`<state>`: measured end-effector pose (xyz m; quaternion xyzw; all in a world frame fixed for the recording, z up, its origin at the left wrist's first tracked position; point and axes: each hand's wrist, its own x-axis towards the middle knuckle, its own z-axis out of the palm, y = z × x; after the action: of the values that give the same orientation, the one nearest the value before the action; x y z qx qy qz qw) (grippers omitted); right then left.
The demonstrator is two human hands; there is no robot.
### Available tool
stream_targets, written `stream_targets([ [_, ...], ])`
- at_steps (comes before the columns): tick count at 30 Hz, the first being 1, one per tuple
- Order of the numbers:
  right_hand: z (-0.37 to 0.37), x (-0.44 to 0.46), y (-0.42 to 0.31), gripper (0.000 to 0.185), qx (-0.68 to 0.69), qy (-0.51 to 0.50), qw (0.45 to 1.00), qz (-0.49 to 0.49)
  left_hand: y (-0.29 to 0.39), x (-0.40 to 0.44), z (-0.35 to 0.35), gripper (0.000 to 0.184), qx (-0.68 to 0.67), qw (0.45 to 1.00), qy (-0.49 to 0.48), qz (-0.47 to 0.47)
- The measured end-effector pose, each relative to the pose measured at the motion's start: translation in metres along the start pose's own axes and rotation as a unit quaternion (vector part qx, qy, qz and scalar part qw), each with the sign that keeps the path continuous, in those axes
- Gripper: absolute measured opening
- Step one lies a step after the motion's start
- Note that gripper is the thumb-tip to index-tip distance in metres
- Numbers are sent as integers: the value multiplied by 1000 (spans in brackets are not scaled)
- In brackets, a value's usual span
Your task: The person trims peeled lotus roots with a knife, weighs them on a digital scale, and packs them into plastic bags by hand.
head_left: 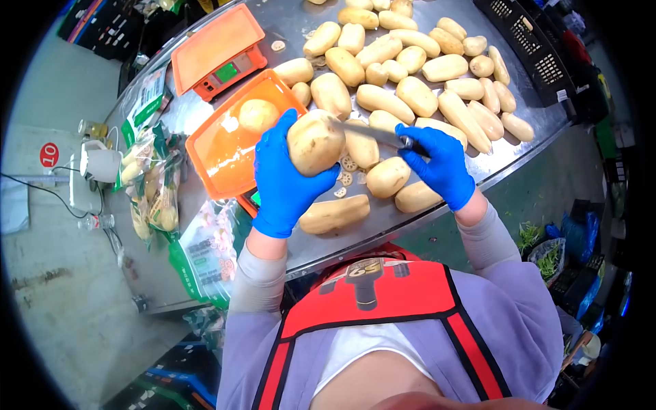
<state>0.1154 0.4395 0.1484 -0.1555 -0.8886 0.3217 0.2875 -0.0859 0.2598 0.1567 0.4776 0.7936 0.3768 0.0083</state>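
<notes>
My left hand (pixel 277 188), in a blue glove, is wrapped round a thick, pale lotus root section (pixel 316 145) and holds it up over the steel table. In my right hand (pixel 443 169), also gloved in blue, is a knife (pixel 372 133) gripped by its dark handle. Its blade points left and reaches the held root's upper right side; whether it cuts in I cannot tell. Below the hands lie thin cut-off lotus root slices (pixel 347 179) with holes. A long lotus root section (pixel 335 214) rests near the table's front edge.
Many peeled lotus roots (pixel 383 102) cover the table's back and right. An orange scale tray (pixel 212 164) holds a lotus root piece (pixel 258 115). Another orange scale (pixel 219 51) stands behind. Plastic packaging bags (pixel 208 253) hang at left; a black crate (pixel 529 44) sits back right.
</notes>
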Motion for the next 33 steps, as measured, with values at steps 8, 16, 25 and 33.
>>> stream_targets([
  [8,-11,2,-17,39,-62,-22,996,-54,6,2,-5,86,47,998,7,-37],
  [16,-3,-13,5,30,206,65,950,225,0,-7,1,77,-253,949,-100,-157],
  [25,-70,-154,139,26,-206,-29,956,205,13,-14,3,80,-485,849,-99,-184],
  [33,-63,-148,150,40,-305,-55,937,163,18,-11,6,87,-261,954,-103,-104],
])
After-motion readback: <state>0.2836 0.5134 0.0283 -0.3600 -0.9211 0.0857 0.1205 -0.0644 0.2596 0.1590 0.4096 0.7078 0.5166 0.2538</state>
